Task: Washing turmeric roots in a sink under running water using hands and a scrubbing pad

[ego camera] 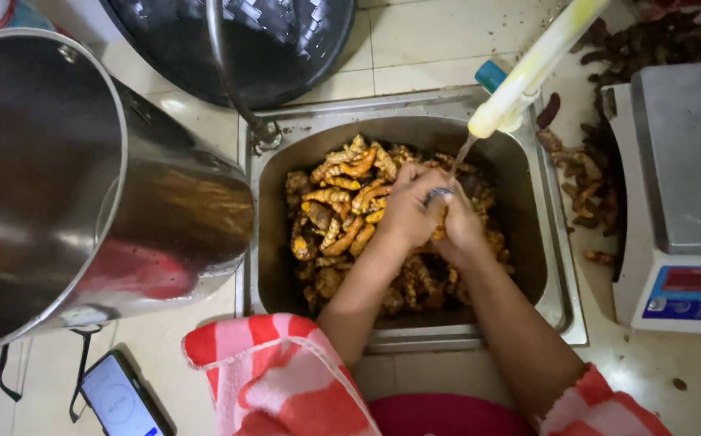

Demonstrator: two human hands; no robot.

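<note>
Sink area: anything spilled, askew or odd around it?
Yes. Dark root pieces lie scattered on the tiled counter between the sink and the scale, outside the basin. A phone lies by the big steel pot.

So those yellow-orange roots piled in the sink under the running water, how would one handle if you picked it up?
The roots look knobbly and firm, so probably stiff, not floppy. Water from the hose runs over both hands, left hand and right hand, so wet pieces are likely slippery. Their bent, irregular shapes would probably wobble rather than roll far.

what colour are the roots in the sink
Yellow-orange roots, some browner with dirt; the head view shows them.
</note>
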